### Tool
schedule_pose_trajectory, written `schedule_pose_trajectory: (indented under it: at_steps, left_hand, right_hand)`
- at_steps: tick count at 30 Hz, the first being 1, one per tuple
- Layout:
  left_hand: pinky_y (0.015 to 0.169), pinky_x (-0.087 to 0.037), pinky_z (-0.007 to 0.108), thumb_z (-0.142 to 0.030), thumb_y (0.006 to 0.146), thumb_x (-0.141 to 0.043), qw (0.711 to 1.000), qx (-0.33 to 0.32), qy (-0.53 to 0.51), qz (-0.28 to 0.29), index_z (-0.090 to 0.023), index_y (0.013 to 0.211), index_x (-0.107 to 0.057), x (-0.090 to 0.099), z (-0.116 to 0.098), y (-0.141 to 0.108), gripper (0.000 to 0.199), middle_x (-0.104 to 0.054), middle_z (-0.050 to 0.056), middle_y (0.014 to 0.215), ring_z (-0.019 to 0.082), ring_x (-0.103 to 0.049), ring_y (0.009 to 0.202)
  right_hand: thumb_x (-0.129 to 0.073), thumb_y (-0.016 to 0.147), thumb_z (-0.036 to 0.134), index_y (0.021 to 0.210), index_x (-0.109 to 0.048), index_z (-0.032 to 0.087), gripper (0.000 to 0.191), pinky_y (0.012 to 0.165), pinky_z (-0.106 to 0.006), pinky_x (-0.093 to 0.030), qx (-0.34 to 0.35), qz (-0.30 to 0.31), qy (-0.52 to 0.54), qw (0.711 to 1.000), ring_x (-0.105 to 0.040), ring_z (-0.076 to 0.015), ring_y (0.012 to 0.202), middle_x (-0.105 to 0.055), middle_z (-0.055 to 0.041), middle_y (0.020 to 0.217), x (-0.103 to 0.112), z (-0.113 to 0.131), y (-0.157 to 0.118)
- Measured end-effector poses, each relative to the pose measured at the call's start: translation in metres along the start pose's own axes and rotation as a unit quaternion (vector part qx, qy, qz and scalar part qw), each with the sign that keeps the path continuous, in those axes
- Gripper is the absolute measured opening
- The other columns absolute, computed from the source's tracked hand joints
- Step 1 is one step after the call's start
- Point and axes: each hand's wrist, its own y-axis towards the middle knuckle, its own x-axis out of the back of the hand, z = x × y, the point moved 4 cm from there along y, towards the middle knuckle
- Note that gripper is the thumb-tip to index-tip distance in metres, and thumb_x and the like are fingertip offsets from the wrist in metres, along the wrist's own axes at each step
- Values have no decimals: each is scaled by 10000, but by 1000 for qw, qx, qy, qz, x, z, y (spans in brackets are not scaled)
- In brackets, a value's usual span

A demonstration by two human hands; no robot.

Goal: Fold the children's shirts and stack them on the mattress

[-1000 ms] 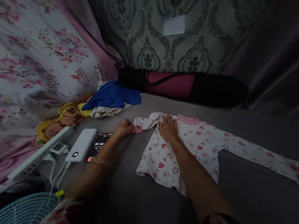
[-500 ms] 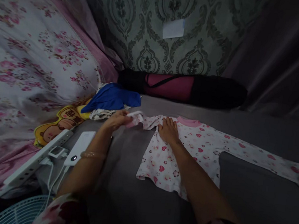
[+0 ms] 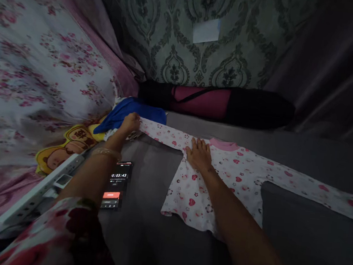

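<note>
A white long-sleeved shirt [image 3: 238,173] with pink hearts, small flowers and a pink collar lies spread on a grey sheet [image 3: 148,180]. My left hand [image 3: 131,123] is closed on the cuff end of the sleeve on the left, which is stretched out straight toward the blue cloth. My right hand [image 3: 200,154] lies flat on the shirt near that sleeve's shoulder, left of the collar, fingers spread. The other sleeve reaches out to the right edge of the view.
Blue cloth [image 3: 153,113] lies behind my left hand. A phone [image 3: 116,185] showing a timer sits by my left forearm, near a white power strip [image 3: 39,189] and a yellow cartoon cushion [image 3: 54,157]. A black and maroon long bag [image 3: 205,103] lies along the patterned wall.
My left hand has moved left and away from me, drawing the bunched sleeve out straight. My right hand stays on the shirt. The phone screen has come into view.
</note>
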Motion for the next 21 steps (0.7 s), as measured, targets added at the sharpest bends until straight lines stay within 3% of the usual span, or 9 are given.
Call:
schedule_pose_trajectory:
  at_steps: [2,5,10,14,18,19,21]
  left_hand:
    - [838,-481,348,-169,860,-463,993,-10,121,-15,-98,1179,-552,-14,-1,-4,339,-659,192,1079,294,-631,1039]
    - [837,-476,412,-117,877,-369,976,-19,217,-11,-69,1251,-475,-32,2,-11,392,-629,246,1110,338,-626,1047]
    - [812,-474,437,-84,906,-272,963,-44,267,2,-52,1197,-483,-50,9,-11,361,-621,249,1103,361,-602,1064]
    - [822,-456,462,-80,874,-331,959,-39,280,-1,-26,1145,-518,-55,5,-11,334,-615,264,1093,376,-587,1059]
    - [907,-392,507,-121,845,-393,948,-84,268,-153,-28,1102,-560,-51,-33,-27,321,-568,284,1175,391,-510,1148]
    - [914,-388,510,-141,851,-395,948,-111,249,-165,-40,1098,-571,-55,-48,-35,319,-577,271,1171,387,-511,1146]
    - [911,-407,492,-187,867,-402,957,-187,197,-107,-75,1086,-601,-75,-78,-52,316,-620,225,1124,360,-554,1098]
  right_hand:
    - [-311,972,460,1493,-318,138,613,1146,-449,-118,-2,-2,-1,1000,-241,-302,1418,-323,-147,1538,0,1,0]
    - [-332,966,458,1486,-341,154,603,1146,-455,-108,1,5,2,1000,-229,-309,1422,-307,-152,1545,1,1,0]
    - [-330,963,457,1477,-365,176,586,1147,-479,-70,-6,17,14,1000,-204,-313,1431,-288,-144,1555,1,0,-1]
    - [-337,957,469,1482,-355,174,602,1152,-472,-55,-14,22,30,999,-189,-306,1437,-268,-137,1564,0,1,-2]
    - [-340,957,475,1481,-348,138,623,1158,-484,-30,-11,39,63,997,-152,-306,1450,-241,-153,1571,3,1,1]
    - [-350,954,475,1478,-349,120,632,1159,-494,-30,-3,49,83,995,-145,-309,1452,-241,-162,1569,5,0,2]
    - [-344,961,459,1469,-353,96,624,1166,-484,-74,20,74,129,989,-170,-288,1450,-266,-163,1560,11,-6,0]
